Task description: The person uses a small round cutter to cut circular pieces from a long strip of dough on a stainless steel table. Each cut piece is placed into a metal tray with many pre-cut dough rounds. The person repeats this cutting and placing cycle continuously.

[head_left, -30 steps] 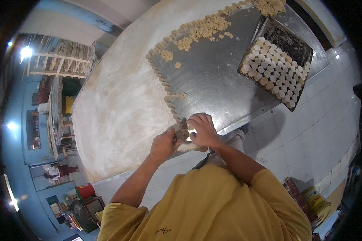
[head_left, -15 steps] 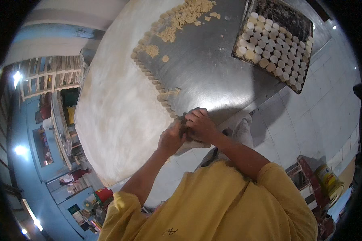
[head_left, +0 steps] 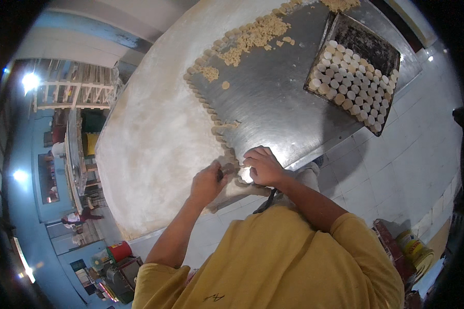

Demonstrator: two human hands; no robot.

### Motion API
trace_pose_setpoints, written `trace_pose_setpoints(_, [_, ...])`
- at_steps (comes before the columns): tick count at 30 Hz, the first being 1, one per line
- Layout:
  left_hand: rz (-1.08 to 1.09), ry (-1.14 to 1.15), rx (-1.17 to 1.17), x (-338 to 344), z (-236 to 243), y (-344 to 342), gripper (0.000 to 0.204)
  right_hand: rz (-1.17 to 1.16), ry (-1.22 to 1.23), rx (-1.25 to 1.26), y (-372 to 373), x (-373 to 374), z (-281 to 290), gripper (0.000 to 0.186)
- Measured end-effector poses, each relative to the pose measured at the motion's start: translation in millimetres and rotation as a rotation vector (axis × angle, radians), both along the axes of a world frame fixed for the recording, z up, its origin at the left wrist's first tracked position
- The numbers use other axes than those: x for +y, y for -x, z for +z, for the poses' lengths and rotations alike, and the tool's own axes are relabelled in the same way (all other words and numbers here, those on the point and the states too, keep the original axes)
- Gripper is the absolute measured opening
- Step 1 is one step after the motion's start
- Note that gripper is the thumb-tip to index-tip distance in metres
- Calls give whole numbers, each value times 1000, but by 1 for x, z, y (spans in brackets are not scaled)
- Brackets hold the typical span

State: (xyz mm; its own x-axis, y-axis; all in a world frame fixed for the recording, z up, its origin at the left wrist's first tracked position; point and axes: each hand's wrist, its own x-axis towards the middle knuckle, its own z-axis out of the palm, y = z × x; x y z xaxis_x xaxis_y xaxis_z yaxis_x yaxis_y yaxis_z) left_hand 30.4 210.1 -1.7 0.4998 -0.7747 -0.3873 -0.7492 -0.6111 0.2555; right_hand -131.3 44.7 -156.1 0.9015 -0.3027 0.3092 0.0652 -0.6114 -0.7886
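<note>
- The pale dough sheet (head_left: 149, 123) lies flat across the left part of the metal surface (head_left: 281, 98), its scalloped edge (head_left: 205, 105) running down toward the hands.
- The left grip (head_left: 206, 184) is over the sheet's near part, fingers curled around a small dark object (head_left: 220, 175); its shape is too blurred to tell.
- The right grip (head_left: 263, 166) is just right of the scalloped edge, fingers bent downward; whether they pinch anything, I cannot tell.
- The end of that edge lies between the two grips.
- Half a second ago the grips were bunched together; now they stand apart, a bright patch showing between them.
- The tray (head_left: 363, 44) with its pale rounds (head_left: 353, 85) and the loose scraps (head_left: 258, 36) sit lower in view, the whole scene having shifted with the camera.
</note>
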Motion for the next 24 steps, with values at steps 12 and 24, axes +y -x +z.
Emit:
trace_pose_setpoints(12, [-77, -87, 14, -35, -63, -7, 42, -126, 196, -23, -26, 21, -21, 26])
trace_pose_setpoints(24, [439, 586, 524, 7, -73, 0, 30, -25, -158, 197, 4, -9, 32, 47])
